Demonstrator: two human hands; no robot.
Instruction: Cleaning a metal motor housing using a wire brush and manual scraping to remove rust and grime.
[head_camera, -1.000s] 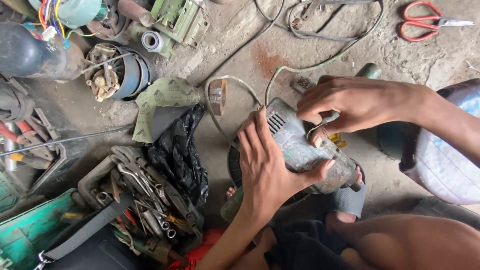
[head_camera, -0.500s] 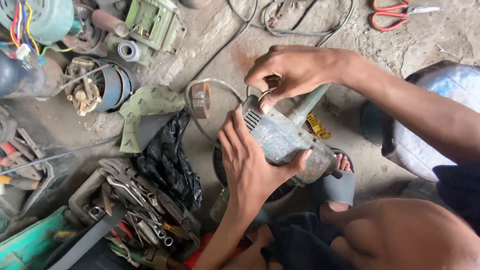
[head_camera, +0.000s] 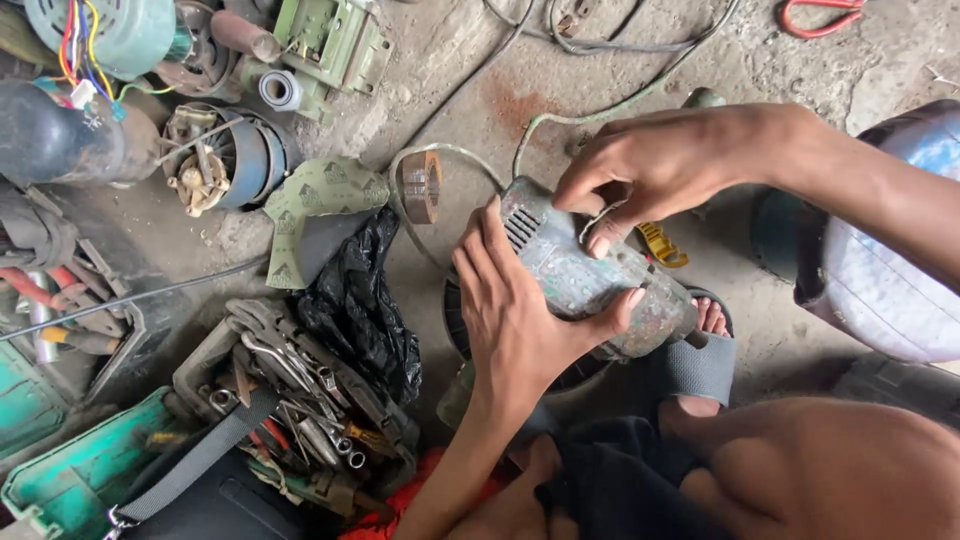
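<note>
You're over a stained concrete floor (head_camera: 480, 90). Around the black bag (head_camera: 360, 300) lie a pile of wrenches (head_camera: 300, 380) just below-left, green sandpaper (head_camera: 315, 205) just above, a motor rotor (head_camera: 215, 160) up-left, and cables (head_camera: 600, 40) far above.

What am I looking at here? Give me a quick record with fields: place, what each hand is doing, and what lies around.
place: dusty concrete floor, seen from above
left hand: clasps the grey power tool body from the side, thumb across it
right hand: on top of the tool, fingertips pressed to its casing
beside the tool: black plastic bag, small copper coil
lower left: pile of wrenches by a green toolbox
upper left: motor parts with coloured wires
top right: red scissors
</note>
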